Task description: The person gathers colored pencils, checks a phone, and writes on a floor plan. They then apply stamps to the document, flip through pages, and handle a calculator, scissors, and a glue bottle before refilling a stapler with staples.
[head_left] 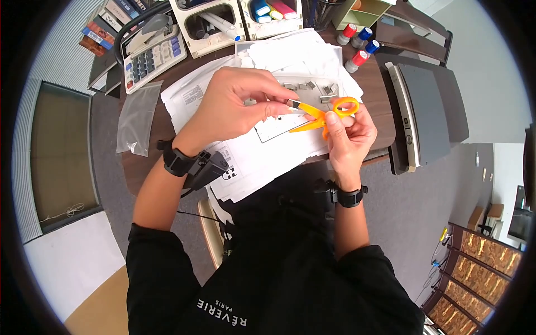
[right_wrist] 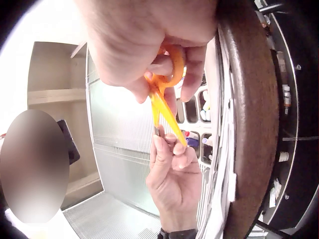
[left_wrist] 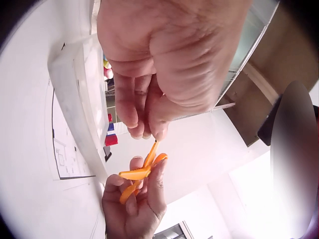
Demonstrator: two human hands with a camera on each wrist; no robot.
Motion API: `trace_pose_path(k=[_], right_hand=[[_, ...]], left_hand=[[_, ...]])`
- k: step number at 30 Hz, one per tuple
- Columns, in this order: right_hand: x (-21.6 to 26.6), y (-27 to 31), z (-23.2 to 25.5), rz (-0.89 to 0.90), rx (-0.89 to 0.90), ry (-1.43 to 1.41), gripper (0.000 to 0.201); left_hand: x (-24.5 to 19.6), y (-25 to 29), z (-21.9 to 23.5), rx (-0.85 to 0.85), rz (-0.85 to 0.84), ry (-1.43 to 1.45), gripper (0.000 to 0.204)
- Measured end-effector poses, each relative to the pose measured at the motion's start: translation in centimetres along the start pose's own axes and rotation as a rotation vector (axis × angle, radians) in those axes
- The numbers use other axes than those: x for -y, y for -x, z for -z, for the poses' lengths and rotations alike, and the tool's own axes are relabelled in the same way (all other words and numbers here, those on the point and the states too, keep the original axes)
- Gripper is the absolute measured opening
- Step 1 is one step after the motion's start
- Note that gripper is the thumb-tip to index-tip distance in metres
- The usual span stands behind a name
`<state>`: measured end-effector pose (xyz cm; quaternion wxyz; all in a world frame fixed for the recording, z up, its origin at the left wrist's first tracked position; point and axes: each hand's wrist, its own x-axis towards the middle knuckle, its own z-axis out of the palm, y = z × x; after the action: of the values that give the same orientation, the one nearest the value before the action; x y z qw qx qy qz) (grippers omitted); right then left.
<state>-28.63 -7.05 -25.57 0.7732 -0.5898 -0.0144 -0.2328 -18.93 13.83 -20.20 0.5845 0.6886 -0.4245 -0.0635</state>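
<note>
Orange scissors [head_left: 318, 118] are held by my right hand [head_left: 353, 137], with thumb and fingers around the handle loops and the two blades spread apart. My left hand [head_left: 231, 106] pinches a small dark-and-silver piece [head_left: 293, 104] between thumb and fingertips, at the end of the upper blade. In the left wrist view, the left hand's [left_wrist: 169, 64] fingertips meet one blade tip of the scissors [left_wrist: 135, 174]. The right wrist view has the small piece [right_wrist: 157, 131] at one blade tip, while the other blade passes beside the left fingers [right_wrist: 174, 154]. Several small metal pieces [head_left: 303, 86] lie beyond the hands.
White papers [head_left: 251, 159] cover much of the brown table [head_left: 379, 120]. Behind are a clear tray [head_left: 335, 53], a calculator [head_left: 153, 64], pen holders [head_left: 245, 19] and red- and blue-capped bottles [head_left: 356, 60]. A plastic bag [head_left: 137, 120] lies left, a dark device [head_left: 421, 114] right.
</note>
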Motion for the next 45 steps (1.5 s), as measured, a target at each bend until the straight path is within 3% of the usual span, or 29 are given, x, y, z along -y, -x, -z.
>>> trace_pose_path(k=[3, 7, 9, 12, 14, 17, 20, 24, 26, 40, 42, 43, 45], right_hand=[[-0.2, -0.1, 0.1, 0.023, 0.03, 0.049, 0.024], [0.7, 0.0, -0.8, 0.012, 0.007, 0.085, 0.02], [1.4, 0.0, -0.3, 0.032, 0.017, 0.28, 0.018], [1.9, -0.4, 0.0, 0.1, 0.013, 0.288, 0.015], [2.2, -0.6, 0.1, 0.099, -0.031, 0.216, 0.012], [1.5, -0.9, 0.1, 0.133, -0.036, 0.139, 0.011], [0.6, -0.8, 0.1, 0.107, -0.017, 0.115, 0.012], [0.2, -0.7, 0.3, 0.053, -0.02, 0.113, 0.014], [0.4, -0.7, 0.8, 0.042, -0.052, 0.101, 0.014], [0.4, -0.3, 0.6, 0.063, 0.028, 0.15, 0.014], [0.5, -0.3, 0.5, 0.052, 0.025, 0.14, 0.014], [0.5, -0.2, 0.5, 0.045, 0.023, 0.132, 0.014], [0.6, -0.2, 0.5, 0.032, 0.021, 0.14, 0.013]], left_hand=[[0.1, 0.2, 0.0, 0.003, 0.037, -0.01, 0.02], [0.8, 0.4, -0.1, -0.017, 0.116, 0.231, 0.02], [0.9, 0.4, 0.2, -0.02, 0.12, 0.293, 0.02], [1.3, 0.1, 0.8, -0.124, 0.121, 0.286, 0.019], [1.8, -0.1, 1.3, -0.208, -0.028, -0.09, 0.019], [1.5, -0.2, 1.3, -0.168, -0.04, -0.234, 0.023], [1.6, -0.1, 1.4, -0.078, 0.031, -0.275, 0.027], [0.8, 0.3, 1.9, -0.088, 0.167, -0.351, 0.026], [1.2, 0.3, 2.5, 0.032, -0.014, -0.718, 0.017], [1.2, 0.0, 1.9, 0.099, 0.122, -0.633, 0.009], [1.1, 0.2, 1.9, 0.036, 0.26, -0.548, 0.009], [1.2, 0.3, 2.0, 0.038, 0.266, -0.548, 0.009], [1.5, 0.1, 2.3, 0.061, 0.114, -0.575, 0.016]])
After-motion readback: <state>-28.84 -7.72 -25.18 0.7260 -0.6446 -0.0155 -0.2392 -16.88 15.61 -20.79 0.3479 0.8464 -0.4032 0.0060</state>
